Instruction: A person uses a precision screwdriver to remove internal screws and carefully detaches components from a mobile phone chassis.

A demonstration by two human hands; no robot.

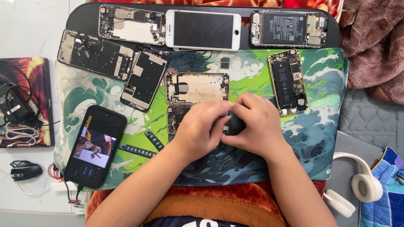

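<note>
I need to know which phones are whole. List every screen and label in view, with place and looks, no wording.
White phone: top middle, lying sideways, dark blank screen.
Black phone: lower left on the mat, cable plugged in, lit screen showing a picture.
Battery label: top right, in an opened phone, black with pale print.
Second battery label: right of the hands, black, in a gold-framed phone.
</note>
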